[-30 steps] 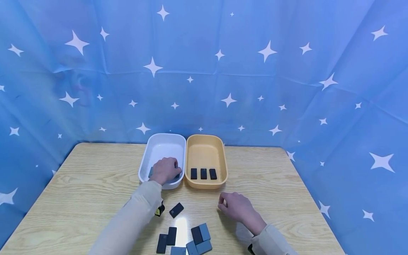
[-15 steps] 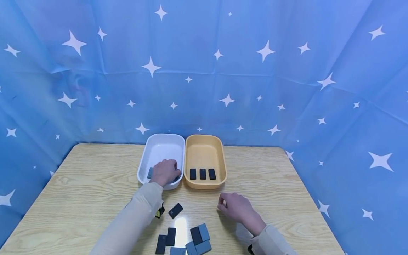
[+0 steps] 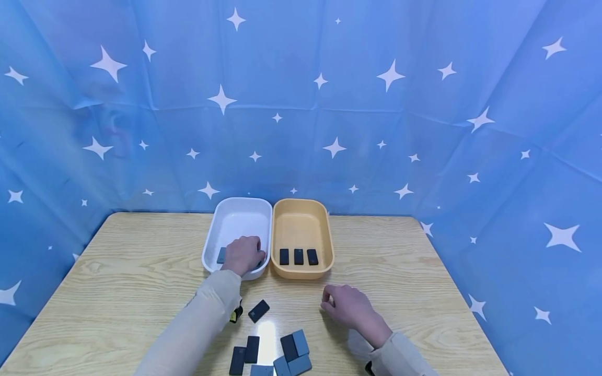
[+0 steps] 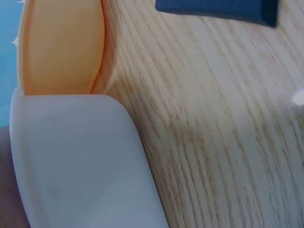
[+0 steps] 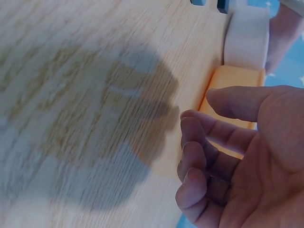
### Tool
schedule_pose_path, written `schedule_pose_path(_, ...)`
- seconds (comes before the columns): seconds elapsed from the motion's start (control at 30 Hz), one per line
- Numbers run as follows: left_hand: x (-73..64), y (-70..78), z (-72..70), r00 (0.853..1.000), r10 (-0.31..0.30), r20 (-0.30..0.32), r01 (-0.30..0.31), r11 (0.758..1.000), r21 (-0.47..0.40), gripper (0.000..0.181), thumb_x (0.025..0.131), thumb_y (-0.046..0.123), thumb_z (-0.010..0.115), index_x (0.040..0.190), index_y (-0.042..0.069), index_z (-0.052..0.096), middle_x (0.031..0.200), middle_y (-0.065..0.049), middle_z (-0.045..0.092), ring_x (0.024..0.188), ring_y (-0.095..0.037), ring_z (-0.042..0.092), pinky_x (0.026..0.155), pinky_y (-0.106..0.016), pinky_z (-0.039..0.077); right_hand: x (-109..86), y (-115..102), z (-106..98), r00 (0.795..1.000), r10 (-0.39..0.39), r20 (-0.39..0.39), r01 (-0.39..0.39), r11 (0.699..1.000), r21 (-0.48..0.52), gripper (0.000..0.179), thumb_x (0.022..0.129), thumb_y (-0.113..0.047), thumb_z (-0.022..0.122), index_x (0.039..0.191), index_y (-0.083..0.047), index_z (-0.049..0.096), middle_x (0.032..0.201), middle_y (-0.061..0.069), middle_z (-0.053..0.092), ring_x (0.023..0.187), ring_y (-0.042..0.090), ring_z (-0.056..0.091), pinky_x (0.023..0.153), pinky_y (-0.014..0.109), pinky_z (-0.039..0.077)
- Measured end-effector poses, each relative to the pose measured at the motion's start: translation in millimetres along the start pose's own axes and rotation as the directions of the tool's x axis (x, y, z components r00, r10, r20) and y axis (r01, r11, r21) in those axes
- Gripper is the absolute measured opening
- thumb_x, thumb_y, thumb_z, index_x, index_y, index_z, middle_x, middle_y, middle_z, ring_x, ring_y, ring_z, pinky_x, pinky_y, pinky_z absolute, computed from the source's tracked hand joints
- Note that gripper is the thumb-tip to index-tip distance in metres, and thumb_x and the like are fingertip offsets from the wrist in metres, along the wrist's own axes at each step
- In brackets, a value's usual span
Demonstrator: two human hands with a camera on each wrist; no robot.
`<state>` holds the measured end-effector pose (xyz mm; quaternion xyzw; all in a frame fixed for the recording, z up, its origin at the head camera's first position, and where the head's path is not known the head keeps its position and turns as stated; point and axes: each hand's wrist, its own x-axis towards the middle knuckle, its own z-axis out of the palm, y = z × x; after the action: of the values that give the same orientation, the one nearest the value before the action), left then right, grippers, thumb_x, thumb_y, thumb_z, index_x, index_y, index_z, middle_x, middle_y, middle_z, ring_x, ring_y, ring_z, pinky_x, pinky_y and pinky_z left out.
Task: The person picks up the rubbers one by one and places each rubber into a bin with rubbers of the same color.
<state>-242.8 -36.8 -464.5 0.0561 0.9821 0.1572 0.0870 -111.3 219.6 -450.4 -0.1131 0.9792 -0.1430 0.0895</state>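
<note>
My left hand reaches into the white bin, its fingers bent down at the near right part. A blue-grey flat block shows in part under its thumb side; the fingers seem to pinch it, though the hand hides most of it. Left of the hand, another blue-grey block lies in the same bin. In the left wrist view the white bin's outer wall hides the fingers. My right hand hovers over the table right of centre, fingers loosely curled, with nothing in them in the right wrist view.
The yellow bin, touching the white one, holds three black blocks in a row. A lone black block lies before the bins. Nearer stand two black blocks and a blue-grey and black cluster. A starry curtain hangs behind.
My left hand stays in the white bin, shifting only slightly. The right hand holds its place. The whole head view has drifted a little to the left.
</note>
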Motion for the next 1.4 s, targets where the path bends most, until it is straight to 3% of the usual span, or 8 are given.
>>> schedule_pose_path(0.27,-0.9,-3.8,-1.3,1.000,-0.013,-0.005,0.013,1.000,-0.013,0.021,0.092,0.033,0.060,0.093,0.012,0.063,0.080,-0.004,0.063,0.071,-0.021,0.058,0.064,-0.037,0.046,0.2,-2,0,1.000,-0.004,0.004,0.004,1.000,0.004,0.011,0.088,-0.025,0.067,0.081,-0.020,0.061,0.060,-0.007,0.049,0.053,0.010,0.043,0.049,0.029,0.033)
schedule_pose_path(0.67,-5.9,-14.0,-20.4,0.999,-0.019,-0.048,0.017,0.999,-0.043,0.026,0.094,0.034,0.057,0.109,0.014,0.066,0.089,-0.003,0.067,0.073,-0.018,0.059,0.069,-0.035,0.048,1.5,-4,-1,1.000,0.003,0.018,-0.003,1.000,0.008,0.011,0.089,-0.025,0.066,0.081,-0.020,0.061,0.059,-0.006,0.049,0.052,0.011,0.043,0.048,0.029,0.033)
schedule_pose_path(0.83,-16.3,-17.8,-28.1,0.998,0.015,-0.068,-0.018,0.998,-0.056,0.024,0.094,0.033,0.058,0.107,0.015,0.066,0.089,-0.004,0.068,0.071,-0.018,0.058,0.068,-0.035,0.048,1.0,-5,-2,1.000,-0.002,0.019,0.001,1.000,0.013,0.011,0.089,-0.025,0.067,0.081,-0.020,0.061,0.059,-0.006,0.049,0.052,0.011,0.043,0.049,0.029,0.033)
schedule_pose_path(1.07,-32.2,-20.1,-37.6,0.991,0.084,-0.107,-0.091,0.994,-0.059,0.019,0.094,0.029,0.059,0.101,0.013,0.067,0.070,0.000,0.062,0.060,-0.016,0.054,0.056,-0.030,0.041,1.4,-7,-1,1.000,-0.011,0.020,0.011,1.000,0.010,0.011,0.089,-0.025,0.067,0.081,-0.020,0.061,0.060,-0.007,0.049,0.052,0.010,0.043,0.049,0.029,0.033)
schedule_pose_path(1.4,-50.2,-26.2,-43.2,0.981,0.126,-0.146,-0.132,0.991,-0.029,0.019,0.093,0.029,0.060,0.102,0.014,0.068,0.071,0.001,0.062,0.061,-0.015,0.053,0.055,-0.029,0.040,2.6,-8,0,1.000,-0.018,0.024,0.018,1.000,0.019,0.011,0.089,-0.025,0.067,0.081,-0.020,0.062,0.059,-0.007,0.049,0.052,0.010,0.043,0.049,0.029,0.033)
